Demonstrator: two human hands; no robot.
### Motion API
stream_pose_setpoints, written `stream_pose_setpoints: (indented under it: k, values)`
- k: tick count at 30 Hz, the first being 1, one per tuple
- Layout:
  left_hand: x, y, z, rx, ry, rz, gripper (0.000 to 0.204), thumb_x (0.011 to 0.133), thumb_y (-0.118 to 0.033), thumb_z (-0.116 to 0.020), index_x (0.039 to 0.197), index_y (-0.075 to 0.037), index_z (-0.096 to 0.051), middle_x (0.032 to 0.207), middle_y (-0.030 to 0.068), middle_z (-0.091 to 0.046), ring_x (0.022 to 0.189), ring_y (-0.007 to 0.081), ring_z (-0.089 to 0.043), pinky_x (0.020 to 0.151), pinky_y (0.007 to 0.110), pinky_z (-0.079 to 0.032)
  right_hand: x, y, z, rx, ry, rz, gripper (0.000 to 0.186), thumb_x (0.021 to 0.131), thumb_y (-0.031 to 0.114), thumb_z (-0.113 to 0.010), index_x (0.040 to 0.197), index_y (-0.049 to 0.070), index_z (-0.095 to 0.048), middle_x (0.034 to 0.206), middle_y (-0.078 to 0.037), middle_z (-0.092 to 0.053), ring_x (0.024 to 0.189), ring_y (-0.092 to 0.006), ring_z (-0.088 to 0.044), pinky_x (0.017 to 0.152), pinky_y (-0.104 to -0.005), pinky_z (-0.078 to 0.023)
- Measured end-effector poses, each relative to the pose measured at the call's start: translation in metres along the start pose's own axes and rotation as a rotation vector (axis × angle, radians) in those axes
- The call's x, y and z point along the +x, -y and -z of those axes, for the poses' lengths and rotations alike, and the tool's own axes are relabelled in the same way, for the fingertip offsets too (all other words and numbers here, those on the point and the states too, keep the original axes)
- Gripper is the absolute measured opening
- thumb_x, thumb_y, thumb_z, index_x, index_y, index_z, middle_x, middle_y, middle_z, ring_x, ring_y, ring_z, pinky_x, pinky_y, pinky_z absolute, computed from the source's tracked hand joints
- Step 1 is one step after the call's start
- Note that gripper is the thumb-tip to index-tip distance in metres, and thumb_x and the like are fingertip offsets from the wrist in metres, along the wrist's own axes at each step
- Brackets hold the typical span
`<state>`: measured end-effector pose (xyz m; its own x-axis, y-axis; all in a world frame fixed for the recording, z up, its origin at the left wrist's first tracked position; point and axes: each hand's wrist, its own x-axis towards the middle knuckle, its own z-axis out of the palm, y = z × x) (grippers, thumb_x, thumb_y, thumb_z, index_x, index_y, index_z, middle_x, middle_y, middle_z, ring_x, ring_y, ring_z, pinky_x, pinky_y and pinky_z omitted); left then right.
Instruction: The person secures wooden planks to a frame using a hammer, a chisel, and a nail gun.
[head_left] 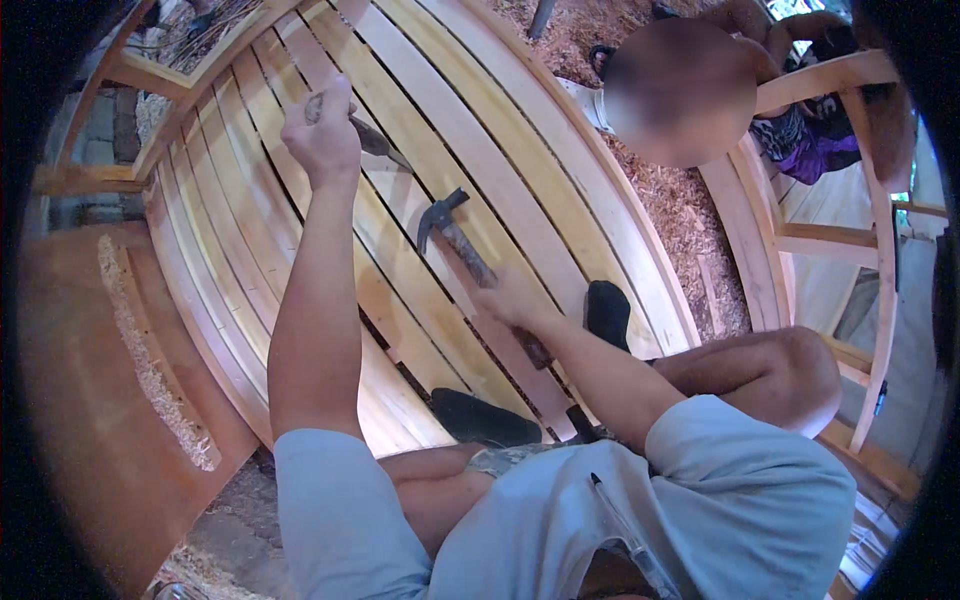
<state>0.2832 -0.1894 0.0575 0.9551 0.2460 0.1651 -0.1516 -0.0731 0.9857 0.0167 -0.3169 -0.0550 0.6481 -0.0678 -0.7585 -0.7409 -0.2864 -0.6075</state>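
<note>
My left hand (322, 140) is closed round the handle of a chisel (376, 143), raised over the far part of the slatted wooden panel (440, 120). The chisel's narrow end points right and toward me, close to the slats; whether it touches them I cannot tell. In my right hand (512, 300) is a claw hammer (460, 245), gripped partway along its handle. Its metal head lies over the middle slats, below and right of the chisel. Dark gaps run between the pale boards.
My feet in dark socks (607, 315) rest on the slats. A brown board (130, 400) with a strip of shavings lies at left. Wood shavings (690, 235) cover the ground beyond the panel's right edge. Another person (810, 135) is at upper right, behind a wooden frame (882, 250).
</note>
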Motion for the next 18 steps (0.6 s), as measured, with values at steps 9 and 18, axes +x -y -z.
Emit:
stream_pose_setpoints:
  k: [9, 18]
  values:
    - [-0.024, 0.009, -0.011, 0.064, 0.021, 0.011, 0.032, 0.08, -0.025, -0.077, 0.081, 0.005, -0.064, 0.069, 0.0059, -0.064, 0.062, 0.0132, -0.058, 0.062, 0.027, -0.047, -0.014, 0.042, -0.053, -0.099, 0.314, 0.14, 0.044, 0.081, 0.029, -0.073, 0.109, -0.001, -0.06, 0.084, -0.013, -0.067, 0.069, -0.0232, -0.064, 0.067, -0.0398, -0.051]
    - [-0.051, 0.016, -0.054, 0.021, 0.03, -0.039, 0.029, 0.079, -0.019, -0.076, 0.08, 0.007, -0.065, 0.069, 0.0042, -0.063, 0.061, 0.0105, -0.056, 0.059, 0.027, -0.047, 0.029, 0.047, -0.106, 0.006, 0.635, 0.7, 0.039, 0.076, 0.011, -0.066, 0.113, 0.0, -0.062, 0.083, -0.013, -0.067, 0.064, -0.0177, -0.062, 0.053, -0.0345, -0.05]
